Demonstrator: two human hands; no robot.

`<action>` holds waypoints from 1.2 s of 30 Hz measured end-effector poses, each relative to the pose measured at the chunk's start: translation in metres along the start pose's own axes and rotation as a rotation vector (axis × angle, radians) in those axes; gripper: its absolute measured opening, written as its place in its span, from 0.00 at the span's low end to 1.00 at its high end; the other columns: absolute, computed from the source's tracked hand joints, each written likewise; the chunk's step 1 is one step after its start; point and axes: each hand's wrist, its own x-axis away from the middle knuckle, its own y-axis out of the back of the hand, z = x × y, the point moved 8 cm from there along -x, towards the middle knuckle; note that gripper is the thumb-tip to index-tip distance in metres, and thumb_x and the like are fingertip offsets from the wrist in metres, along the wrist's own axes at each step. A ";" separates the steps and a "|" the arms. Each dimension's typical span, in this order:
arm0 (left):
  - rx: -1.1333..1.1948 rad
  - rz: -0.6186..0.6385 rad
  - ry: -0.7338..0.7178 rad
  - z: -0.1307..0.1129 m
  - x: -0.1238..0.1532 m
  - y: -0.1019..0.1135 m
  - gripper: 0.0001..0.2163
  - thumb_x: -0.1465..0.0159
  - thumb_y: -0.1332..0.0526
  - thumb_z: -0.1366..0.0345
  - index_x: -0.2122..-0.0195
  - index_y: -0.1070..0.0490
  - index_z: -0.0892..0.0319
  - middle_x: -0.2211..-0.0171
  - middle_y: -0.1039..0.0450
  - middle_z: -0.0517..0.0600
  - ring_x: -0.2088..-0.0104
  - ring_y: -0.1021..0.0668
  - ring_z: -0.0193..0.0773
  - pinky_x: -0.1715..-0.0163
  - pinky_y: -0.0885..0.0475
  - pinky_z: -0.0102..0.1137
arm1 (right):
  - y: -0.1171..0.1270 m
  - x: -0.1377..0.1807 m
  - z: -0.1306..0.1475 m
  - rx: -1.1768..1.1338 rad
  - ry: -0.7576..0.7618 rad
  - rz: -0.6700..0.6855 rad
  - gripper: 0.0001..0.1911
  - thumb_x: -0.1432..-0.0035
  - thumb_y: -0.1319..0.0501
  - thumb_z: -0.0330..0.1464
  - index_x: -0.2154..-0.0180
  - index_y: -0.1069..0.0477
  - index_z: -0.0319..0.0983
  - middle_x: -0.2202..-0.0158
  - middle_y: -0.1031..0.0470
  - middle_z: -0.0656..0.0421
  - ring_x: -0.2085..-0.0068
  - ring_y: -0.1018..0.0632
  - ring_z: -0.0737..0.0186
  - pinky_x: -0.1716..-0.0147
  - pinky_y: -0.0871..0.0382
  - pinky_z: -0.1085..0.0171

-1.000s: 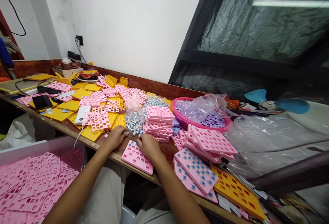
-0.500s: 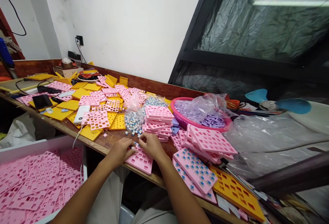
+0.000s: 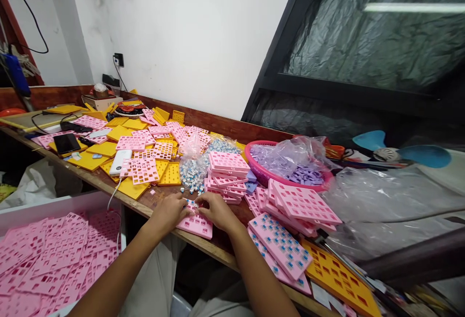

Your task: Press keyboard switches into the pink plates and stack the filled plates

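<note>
A pink keyboard plate (image 3: 198,228) with square holes lies at the table's front edge, a few blue-and-white switches (image 3: 191,203) set in its far end. My left hand (image 3: 170,213) is closed on the plate's left side, thumb over its top. Curled over the far right part, my right hand (image 3: 217,211) has thumb and index finger together at a small blue-and-white switch, partly hidden by the fingers. Just beyond the plate, loose switches (image 3: 192,176) spill from a clear bag.
Stacked pink plates (image 3: 228,162) stand right of the switches, with a pink basket (image 3: 259,174) of purple pieces behind. Filled plates (image 3: 281,244) lie to the right beside a yellow plate (image 3: 341,276). A white bin (image 3: 58,200) of pink sheets sits below left.
My right hand's fingertips have come down from near the loose switches onto the plate's far end. The plate's near edge has shifted slightly away from me. The camera view has shifted a little.
</note>
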 end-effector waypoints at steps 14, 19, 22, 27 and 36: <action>0.082 -0.137 -0.030 0.009 -0.002 0.015 0.10 0.30 0.44 0.61 0.55 0.24 0.55 0.58 0.24 0.54 0.56 0.23 0.42 0.56 0.29 0.32 | 0.002 -0.003 0.006 -0.013 0.026 -0.047 0.08 0.36 0.42 0.28 0.62 0.24 0.39 0.61 0.20 0.56 0.59 0.23 0.59 0.58 0.32 0.64; 0.022 -0.066 -0.078 0.009 -0.007 0.007 0.08 0.31 0.43 0.64 0.56 0.25 0.56 0.59 0.24 0.53 0.57 0.23 0.42 0.57 0.29 0.32 | -0.001 -0.003 0.001 0.000 -0.005 -0.066 0.03 0.37 0.39 0.30 0.64 0.26 0.38 0.65 0.22 0.57 0.63 0.24 0.61 0.63 0.34 0.65; 0.038 -0.047 -0.085 0.010 -0.009 0.007 0.08 0.31 0.42 0.65 0.62 0.23 0.57 0.61 0.24 0.52 0.58 0.23 0.41 0.58 0.29 0.31 | 0.003 -0.003 0.002 -0.057 0.004 -0.079 0.07 0.37 0.39 0.30 0.58 0.25 0.39 0.62 0.21 0.56 0.62 0.23 0.60 0.61 0.32 0.64; 0.075 -0.040 -0.048 0.015 -0.014 0.008 0.06 0.33 0.38 0.64 0.65 0.22 0.57 0.61 0.25 0.52 0.59 0.23 0.39 0.59 0.29 0.29 | 0.011 -0.004 0.005 -0.097 0.023 -0.106 0.06 0.38 0.38 0.31 0.60 0.22 0.40 0.59 0.20 0.54 0.58 0.22 0.58 0.56 0.31 0.61; 0.028 0.002 -0.105 0.020 -0.010 0.010 0.07 0.33 0.39 0.67 0.61 0.19 0.54 0.62 0.21 0.52 0.59 0.22 0.42 0.60 0.29 0.31 | 0.002 -0.006 0.001 -0.159 0.017 -0.162 0.05 0.46 0.36 0.26 0.66 0.23 0.39 0.64 0.20 0.58 0.62 0.22 0.60 0.60 0.31 0.63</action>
